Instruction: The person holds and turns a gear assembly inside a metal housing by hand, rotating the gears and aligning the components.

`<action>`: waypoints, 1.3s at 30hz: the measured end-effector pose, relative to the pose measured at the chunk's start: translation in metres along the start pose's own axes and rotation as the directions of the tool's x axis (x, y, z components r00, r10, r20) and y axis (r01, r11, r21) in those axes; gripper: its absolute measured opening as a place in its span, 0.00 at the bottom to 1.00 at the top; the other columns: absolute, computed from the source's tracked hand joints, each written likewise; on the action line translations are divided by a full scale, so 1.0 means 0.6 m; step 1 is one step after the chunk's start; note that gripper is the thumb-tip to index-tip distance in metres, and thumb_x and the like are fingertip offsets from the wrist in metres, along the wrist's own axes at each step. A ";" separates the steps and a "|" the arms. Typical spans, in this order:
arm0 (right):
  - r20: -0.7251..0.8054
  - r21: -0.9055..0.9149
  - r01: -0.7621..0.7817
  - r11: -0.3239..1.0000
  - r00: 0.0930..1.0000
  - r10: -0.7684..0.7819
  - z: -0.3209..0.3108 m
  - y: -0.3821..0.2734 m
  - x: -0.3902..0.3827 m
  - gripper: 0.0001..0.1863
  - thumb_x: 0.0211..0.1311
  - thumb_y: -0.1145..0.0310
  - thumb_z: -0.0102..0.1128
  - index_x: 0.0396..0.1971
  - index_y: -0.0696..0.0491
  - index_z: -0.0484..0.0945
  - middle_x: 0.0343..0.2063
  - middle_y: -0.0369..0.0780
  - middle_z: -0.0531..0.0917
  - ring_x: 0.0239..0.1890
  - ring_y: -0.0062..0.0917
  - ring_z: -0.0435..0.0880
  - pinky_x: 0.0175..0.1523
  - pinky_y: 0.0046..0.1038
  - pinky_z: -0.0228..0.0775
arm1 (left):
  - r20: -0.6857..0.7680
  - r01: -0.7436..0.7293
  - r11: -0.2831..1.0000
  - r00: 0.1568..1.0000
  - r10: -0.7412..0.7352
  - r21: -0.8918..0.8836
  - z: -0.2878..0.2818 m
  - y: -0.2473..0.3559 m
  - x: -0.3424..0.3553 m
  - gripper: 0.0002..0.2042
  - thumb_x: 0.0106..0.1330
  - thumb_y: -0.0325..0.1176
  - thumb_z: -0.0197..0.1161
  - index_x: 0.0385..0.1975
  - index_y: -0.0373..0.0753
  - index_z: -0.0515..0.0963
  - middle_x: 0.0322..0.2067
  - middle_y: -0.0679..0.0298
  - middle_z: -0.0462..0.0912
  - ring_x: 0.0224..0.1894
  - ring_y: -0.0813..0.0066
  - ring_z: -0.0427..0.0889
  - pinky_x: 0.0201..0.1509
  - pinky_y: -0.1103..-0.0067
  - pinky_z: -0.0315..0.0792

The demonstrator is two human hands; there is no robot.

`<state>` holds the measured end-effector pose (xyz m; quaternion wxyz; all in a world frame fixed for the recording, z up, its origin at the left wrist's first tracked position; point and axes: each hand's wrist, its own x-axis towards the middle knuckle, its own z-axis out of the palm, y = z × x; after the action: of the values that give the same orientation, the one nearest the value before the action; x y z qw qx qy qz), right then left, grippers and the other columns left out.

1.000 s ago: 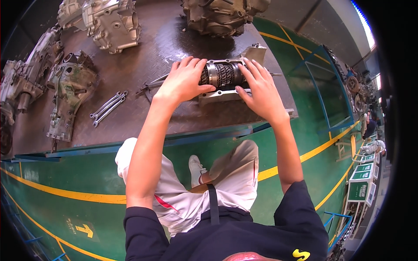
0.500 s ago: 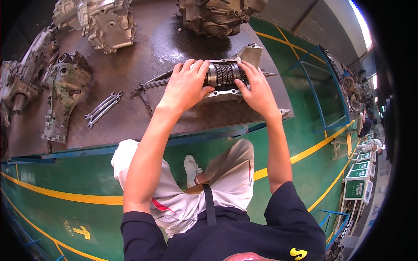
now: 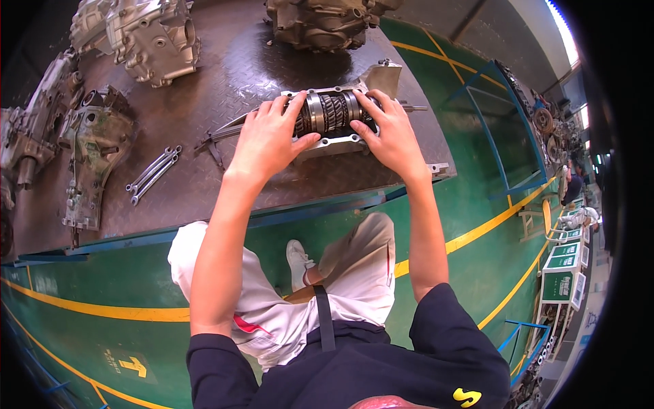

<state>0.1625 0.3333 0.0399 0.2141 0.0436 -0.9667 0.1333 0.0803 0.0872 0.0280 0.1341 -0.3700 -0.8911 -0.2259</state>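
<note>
A metal gear shaft (image 3: 332, 111) with helical gears and smooth rings lies in an open, light-grey gearbox housing (image 3: 334, 142) with bolt holes along its flange. My left hand (image 3: 269, 140) is curved over the shaft's left end, its fingers on the far side and its thumb by the near flange. At the right end, my right hand (image 3: 392, 133) grips the shaft, thumb on the near side and fingers across the top. The palms hide both ends of the gear set. Left of the housing, thin rods (image 3: 225, 131) stick out past my left wrist.
Several combination wrenches (image 3: 155, 174) lie on the brown metal workbench (image 3: 204, 184). Gearbox casings (image 3: 101, 146) stand at the left, another silver casing (image 3: 153, 44) behind them, and a dark one (image 3: 320, 24) at the far edge. A blue frame (image 3: 501, 143) stands on the green floor at right.
My left hand has slid slightly left along the shaft and its fingers have spread, so more of the gears shows. The whole view has shifted a little. My right hand keeps its place on the shaft.
</note>
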 end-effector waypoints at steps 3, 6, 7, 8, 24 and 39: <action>-0.014 -0.075 0.004 0.997 1.000 -0.005 0.002 -0.004 0.000 0.31 0.68 0.55 0.66 0.68 0.49 0.74 0.63 0.48 0.75 0.61 0.47 0.75 0.70 0.45 0.64 | 0.036 0.066 0.998 0.997 -0.065 -0.016 0.006 0.011 0.005 0.37 0.66 0.52 0.70 0.71 0.40 0.68 0.62 0.49 0.77 0.62 0.50 0.78 0.64 0.59 0.73; -0.055 -0.089 -0.007 0.996 0.998 0.002 0.003 -0.006 0.000 0.35 0.67 0.55 0.67 0.70 0.55 0.70 0.62 0.49 0.76 0.61 0.47 0.75 0.70 0.45 0.63 | 0.018 0.080 0.996 0.997 -0.079 -0.038 0.012 0.013 0.006 0.38 0.66 0.52 0.70 0.71 0.39 0.68 0.62 0.48 0.77 0.58 0.47 0.81 0.62 0.59 0.74; -0.081 -0.048 0.001 0.999 0.997 -0.005 0.005 -0.006 -0.001 0.37 0.67 0.56 0.67 0.70 0.57 0.67 0.62 0.50 0.77 0.61 0.47 0.75 0.70 0.46 0.63 | 0.019 0.080 0.996 0.997 -0.079 -0.037 0.014 0.012 0.006 0.38 0.66 0.52 0.70 0.71 0.39 0.68 0.62 0.48 0.77 0.58 0.47 0.81 0.62 0.59 0.74; -0.107 -0.008 0.011 1.000 0.994 -0.011 0.005 -0.005 -0.001 0.39 0.66 0.57 0.68 0.70 0.60 0.65 0.61 0.51 0.77 0.61 0.47 0.76 0.70 0.47 0.63 | 0.015 0.082 0.996 0.997 -0.082 -0.044 0.015 0.012 0.005 0.37 0.66 0.51 0.71 0.71 0.39 0.68 0.61 0.47 0.77 0.57 0.46 0.81 0.62 0.59 0.74; -0.041 0.013 -0.103 0.995 0.994 0.103 0.005 -0.010 0.002 0.47 0.63 0.45 0.69 0.71 0.61 0.63 0.62 0.52 0.77 0.67 0.48 0.73 0.77 0.48 0.56 | 0.043 0.096 0.991 0.995 -0.092 -0.090 0.000 0.014 -0.001 0.33 0.68 0.44 0.69 0.70 0.37 0.69 0.61 0.49 0.80 0.58 0.47 0.81 0.65 0.59 0.71; -0.165 0.165 -0.439 0.883 0.871 0.463 0.031 0.045 -0.011 0.35 0.70 0.51 0.60 0.69 0.58 0.69 0.75 0.57 0.59 0.79 0.54 0.50 0.80 0.53 0.43 | 0.174 0.136 0.984 0.972 -0.155 0.119 -0.092 -0.155 -0.043 0.24 0.63 0.38 0.73 0.58 0.39 0.79 0.56 0.52 0.83 0.59 0.49 0.80 0.62 0.63 0.75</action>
<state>0.1574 0.3541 0.0142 0.2699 -0.1841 -0.9136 0.2422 0.0351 -0.0142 0.0368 0.0545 -0.3150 -0.9352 -0.1525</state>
